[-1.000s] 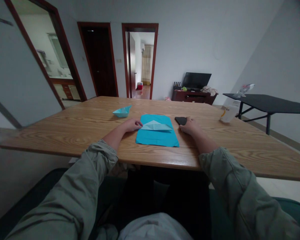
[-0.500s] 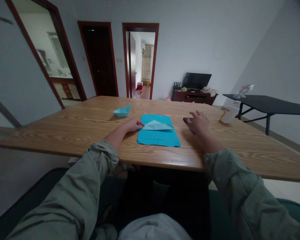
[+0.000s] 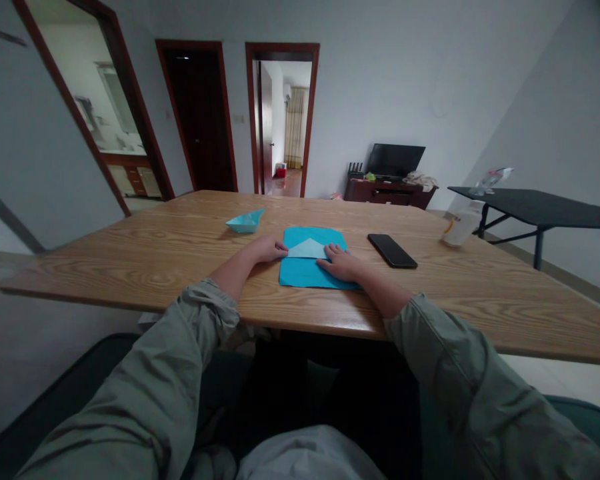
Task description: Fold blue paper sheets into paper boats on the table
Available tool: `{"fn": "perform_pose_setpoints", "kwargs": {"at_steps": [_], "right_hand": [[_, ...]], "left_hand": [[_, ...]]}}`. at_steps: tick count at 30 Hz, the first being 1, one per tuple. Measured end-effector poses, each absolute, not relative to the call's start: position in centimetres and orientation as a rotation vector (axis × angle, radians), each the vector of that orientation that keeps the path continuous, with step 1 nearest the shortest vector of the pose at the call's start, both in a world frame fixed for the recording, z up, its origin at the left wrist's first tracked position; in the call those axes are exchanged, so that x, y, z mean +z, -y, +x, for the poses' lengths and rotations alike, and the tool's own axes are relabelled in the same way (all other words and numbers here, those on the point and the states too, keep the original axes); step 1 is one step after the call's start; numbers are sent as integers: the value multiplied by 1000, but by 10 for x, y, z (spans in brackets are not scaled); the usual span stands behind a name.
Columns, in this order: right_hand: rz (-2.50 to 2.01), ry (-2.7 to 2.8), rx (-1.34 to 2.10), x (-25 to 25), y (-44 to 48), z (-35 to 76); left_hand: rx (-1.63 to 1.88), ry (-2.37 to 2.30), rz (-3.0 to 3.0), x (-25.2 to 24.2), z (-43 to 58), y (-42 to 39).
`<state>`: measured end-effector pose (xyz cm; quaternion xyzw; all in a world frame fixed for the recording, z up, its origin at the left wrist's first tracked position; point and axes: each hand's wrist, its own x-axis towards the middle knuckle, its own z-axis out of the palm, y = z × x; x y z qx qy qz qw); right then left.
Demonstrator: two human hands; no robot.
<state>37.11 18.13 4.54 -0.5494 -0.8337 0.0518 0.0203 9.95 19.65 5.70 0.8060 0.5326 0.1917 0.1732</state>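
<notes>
Clock directions are seen from above the blue paper, with 12 o'clock pointing straight ahead.

1. A small pale-blue origami boat (image 3: pixel 245 221) sits on the wooden desk (image 3: pixel 130 267) at 10 o'clock, just apart from the paper.
2. The left hand (image 3: pixel 267 249) lies at 9 o'clock. Its fingers (image 3: pixel 280 247) are together and flat, tips at the paper's left edge, gripping nothing.
3. The blue paper sheet (image 3: pixel 305 275) lies flat mid-desk, with a pale triangular flap (image 3: pixel 307 249) across its upper half.
4. The right hand (image 3: pixel 341 263) rests on the sheet at 3 o'clock, its fingers (image 3: pixel 331 251) slightly apart, pressing flat, not clamped.
5. A black smartphone (image 3: pixel 392 251) lies on the desk at 3 o'clock, just beyond the right hand.
6. A white plastic container (image 3: pixel 461 225) stands farther right, near a black table (image 3: pixel 530 215) at 2 o'clock.
</notes>
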Motion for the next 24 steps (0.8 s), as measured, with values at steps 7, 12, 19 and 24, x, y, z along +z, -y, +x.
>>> {"fn": "perform_pose_setpoints", "kwargs": {"at_steps": [7, 12, 19, 24], "right_hand": [[-1734, 2568, 119, 44, -184, 376], [-1727, 2548, 116, 47, -180, 372], [-1639, 2477, 116, 51, -175, 366], [-1542, 2378, 19, 58, -170, 366]], "left_hand": [[425, -1611, 2285, 66, 96, -187], [455, -1608, 2418, 66, 102, -186], [524, -1722, 2601, 72, 116, -179], [769, -1688, 2523, 72, 128, -177]]}}
